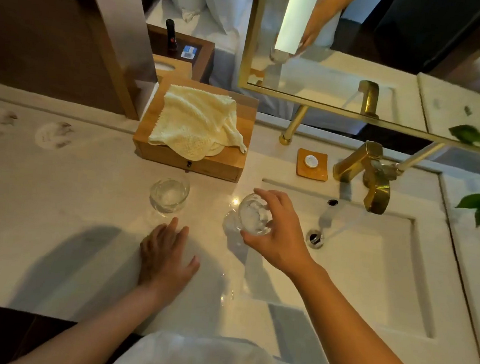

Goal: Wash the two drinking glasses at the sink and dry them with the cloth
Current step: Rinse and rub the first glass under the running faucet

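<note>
A person's right hand (280, 238) grips a tilted drinking glass (254, 215) at the sink's (416, 287) left edge. The left hand (166, 260) rests flat, fingers spread, on the counter (53, 222) near the second glass (169, 195), upright, contents unclear. The cloth (197, 122) drapes a wooden box (188, 162).

Cloth (194, 121) on box (176, 159); perhaps soap (311, 160) beside tap (363, 164)

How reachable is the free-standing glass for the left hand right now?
Probably yes. The left hand rests flat on the counter just short of that glass, holding nothing, with bare counter between. The right hand grips the other glass, off to the side.
</note>
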### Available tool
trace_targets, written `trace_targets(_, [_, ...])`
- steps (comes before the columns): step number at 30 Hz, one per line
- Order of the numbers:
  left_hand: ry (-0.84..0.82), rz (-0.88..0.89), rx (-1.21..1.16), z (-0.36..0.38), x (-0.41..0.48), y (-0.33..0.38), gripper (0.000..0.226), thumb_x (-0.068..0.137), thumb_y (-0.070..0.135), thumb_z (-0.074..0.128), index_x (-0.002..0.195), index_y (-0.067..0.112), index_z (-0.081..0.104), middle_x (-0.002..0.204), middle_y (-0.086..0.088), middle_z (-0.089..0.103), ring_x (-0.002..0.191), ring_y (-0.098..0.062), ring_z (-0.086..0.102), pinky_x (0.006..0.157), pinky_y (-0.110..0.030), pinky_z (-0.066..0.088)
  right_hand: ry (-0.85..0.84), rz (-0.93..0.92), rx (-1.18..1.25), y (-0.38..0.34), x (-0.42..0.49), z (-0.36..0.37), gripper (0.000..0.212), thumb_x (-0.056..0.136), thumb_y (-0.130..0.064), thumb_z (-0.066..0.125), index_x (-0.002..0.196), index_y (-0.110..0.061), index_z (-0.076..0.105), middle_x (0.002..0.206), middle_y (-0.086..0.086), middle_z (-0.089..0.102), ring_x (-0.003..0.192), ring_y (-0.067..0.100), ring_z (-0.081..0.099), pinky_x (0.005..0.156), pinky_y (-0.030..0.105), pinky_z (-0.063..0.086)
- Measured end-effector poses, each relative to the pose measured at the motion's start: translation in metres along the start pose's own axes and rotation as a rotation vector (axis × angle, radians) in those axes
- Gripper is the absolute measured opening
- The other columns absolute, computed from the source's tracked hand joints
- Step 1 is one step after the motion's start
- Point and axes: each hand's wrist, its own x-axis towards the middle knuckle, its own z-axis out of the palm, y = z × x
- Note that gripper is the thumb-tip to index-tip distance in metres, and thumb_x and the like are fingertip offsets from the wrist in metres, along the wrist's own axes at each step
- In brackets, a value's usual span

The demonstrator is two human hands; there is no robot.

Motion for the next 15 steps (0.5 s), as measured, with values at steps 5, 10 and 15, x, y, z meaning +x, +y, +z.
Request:
trace_targets(5, [-0.142,-0.011,-0.426,-0.021,0.003,0.058,0.096,0.062,0.055,0.067,0.148,0.019,0.043,0.150,-0.008,0.045,0.130,-0.032,0.046,0.105,-0.047,0.042,0.198,-0.040,0.045,0.013,-0.035,-0.041,0.082,0.068,-0.030,0.088,0.137,-0.037,0.043,0.135,-0.016,0.041,0.122,-0.009,0.039,0.097,0.012,0.042])
trace_targets(10, [-0.323,0.133,-0.919,-0.038,0.002,0.174,0.075,0.084,0.007,0.077,0.141,0.036,0.037,0.133,0.021,0.047,0.121,-0.014,0.054,0.083,-0.022,0.057,0.277,0.051,0.190,0.039,-0.055,-0.071,0.081,0.070,-0.036,0.088,0.136,-0.043,0.041,0.138,-0.012,0.047,0.123,0.005,0.049,0.099,0.026,0.051])
trace_targets(15, [-0.312,0.137,-1.066,-0.025,0.007,0.255,0.072,0.079,0.038,0.078,0.141,0.021,0.047,0.129,0.001,0.064,0.119,-0.021,0.063,0.093,-0.034,0.058,0.342,0.043,0.220,0.084,-0.074,-0.104,0.092,0.066,-0.037,0.089,0.144,-0.021,0.042,0.133,-0.002,0.055,0.118,0.009,0.057,0.096,0.027,0.055])
